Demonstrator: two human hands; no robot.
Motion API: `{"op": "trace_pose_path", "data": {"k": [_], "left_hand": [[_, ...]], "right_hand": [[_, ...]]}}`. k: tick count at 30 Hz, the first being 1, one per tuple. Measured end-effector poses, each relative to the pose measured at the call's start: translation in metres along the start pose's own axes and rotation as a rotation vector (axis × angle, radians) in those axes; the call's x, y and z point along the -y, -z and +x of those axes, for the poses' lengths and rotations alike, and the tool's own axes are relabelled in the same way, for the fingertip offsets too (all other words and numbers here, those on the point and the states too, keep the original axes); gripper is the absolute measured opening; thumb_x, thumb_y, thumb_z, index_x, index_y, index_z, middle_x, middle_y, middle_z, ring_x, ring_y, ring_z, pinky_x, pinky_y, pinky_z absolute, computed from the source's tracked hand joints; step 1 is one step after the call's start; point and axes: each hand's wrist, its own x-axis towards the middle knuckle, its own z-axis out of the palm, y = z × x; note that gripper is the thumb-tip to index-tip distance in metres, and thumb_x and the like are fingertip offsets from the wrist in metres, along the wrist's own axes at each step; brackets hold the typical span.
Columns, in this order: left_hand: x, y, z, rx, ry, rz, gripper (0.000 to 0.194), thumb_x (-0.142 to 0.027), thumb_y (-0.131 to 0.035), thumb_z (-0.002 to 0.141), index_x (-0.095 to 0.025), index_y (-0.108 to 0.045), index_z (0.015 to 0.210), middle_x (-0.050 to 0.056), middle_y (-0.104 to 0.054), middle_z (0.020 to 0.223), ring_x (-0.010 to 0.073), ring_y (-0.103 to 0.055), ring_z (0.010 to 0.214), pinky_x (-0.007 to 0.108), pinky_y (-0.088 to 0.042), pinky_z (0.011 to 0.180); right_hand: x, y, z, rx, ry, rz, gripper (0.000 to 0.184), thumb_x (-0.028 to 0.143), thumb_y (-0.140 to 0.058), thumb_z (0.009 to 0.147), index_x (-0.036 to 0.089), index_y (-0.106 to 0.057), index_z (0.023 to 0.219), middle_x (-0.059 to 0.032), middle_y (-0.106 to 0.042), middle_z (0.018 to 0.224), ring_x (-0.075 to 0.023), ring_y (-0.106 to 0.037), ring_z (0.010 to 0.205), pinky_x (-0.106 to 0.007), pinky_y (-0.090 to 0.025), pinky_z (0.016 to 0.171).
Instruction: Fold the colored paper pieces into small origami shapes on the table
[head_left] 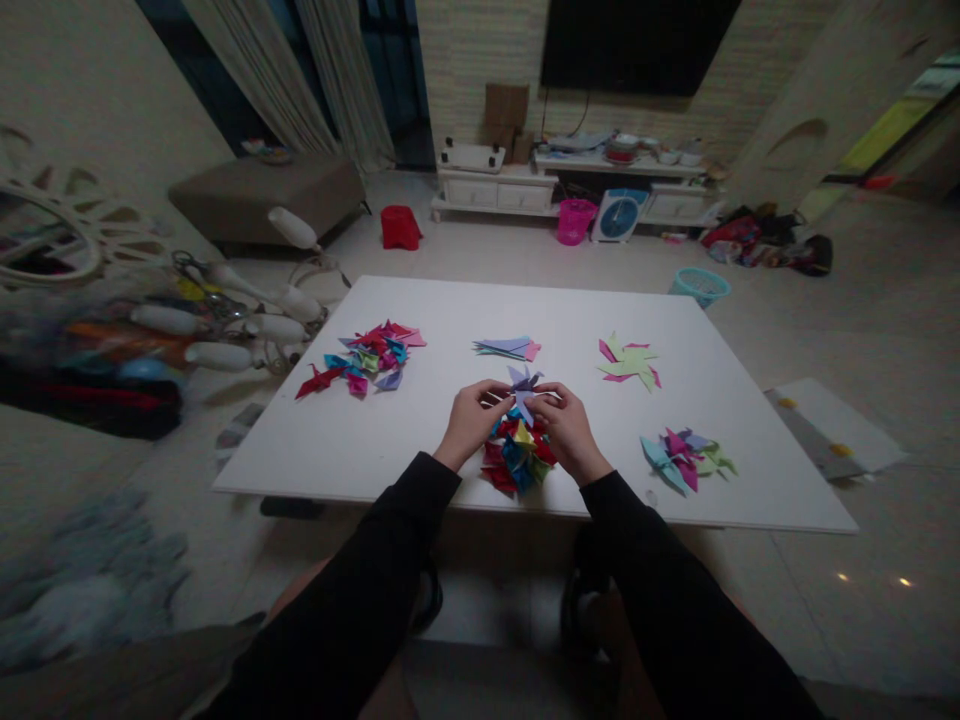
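Observation:
Between my two hands is a small purple origami crane (pixel 524 388), raised a little over the table. My left hand (pixel 480 415) pinches its left side and my right hand (pixel 561 420) its right side, fingers closed on the paper. Just beneath lies a pile of shiny folded cranes (pixel 517 458) in red, blue, green and yellow. Beyond my hands rests a small stack of flat folded papers (pixel 504 347), blue-grey with pink. Further right is a green and pink pinwheel-like ring (pixel 630 362) of folded papers.
On the white table (pixel 450 310), a heap of colourful cranes (pixel 367 357) lies left and several pastel cranes (pixel 686 458) lie right. A lamp with several white shades (pixel 247 330) stands by the left edge. A turquoise basket (pixel 699 287) stands on the floor behind the right corner.

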Motion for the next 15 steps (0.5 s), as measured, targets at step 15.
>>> {"op": "trace_pose_path", "data": {"k": [15], "left_hand": [[-0.0032, 0.0010, -0.0013, -0.010, -0.014, 0.047, 0.014, -0.028, -0.070, 0.079, -0.017, -0.077, 0.082, 0.006, -0.076, 0.082, 0.0199, -0.068, 0.074, 0.030, -0.050, 0.068]], "right_hand": [[-0.0006, -0.0010, 0.0014, -0.008, 0.012, -0.042, 0.040, 0.031, -0.084, 0.058, 0.022, -0.061, 0.089, 0.0071, -0.060, 0.061, -0.0099, -0.052, 0.051, -0.021, -0.035, 0.047]]}}
